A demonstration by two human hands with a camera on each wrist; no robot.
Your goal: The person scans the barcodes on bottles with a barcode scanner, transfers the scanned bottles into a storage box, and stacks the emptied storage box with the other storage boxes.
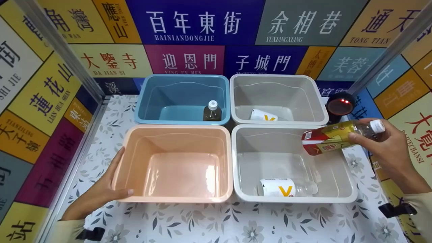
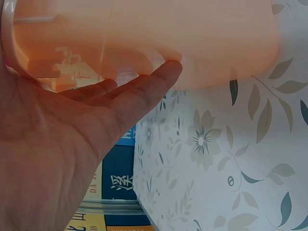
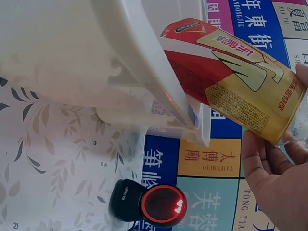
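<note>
My right hand [image 1: 388, 145] grips a plastic drink bottle [image 1: 332, 135] with a red and gold label and a white cap. It holds the bottle near the neck, tilted, with the base over the right side of the front grey bin [image 1: 293, 199]. In the right wrist view the bottle [image 3: 236, 77] overlaps the bin's rim. On the left, my other hand [image 1: 101, 185] holds the peach bin [image 1: 175, 199] at its front left corner, thumb on the rim. The left wrist view shows the fingers [image 2: 159, 84] along its outer wall.
A clear bottle with a white label [image 1: 278, 187] lies in the front grey bin; a similar one [image 1: 263, 114] lies in the rear grey bin [image 1: 280, 123]. The blue bin [image 1: 182, 122] holds a dark, white-capped bottle [image 1: 212, 113]. A black scanner with red lights [image 1: 340, 104] stands back right.
</note>
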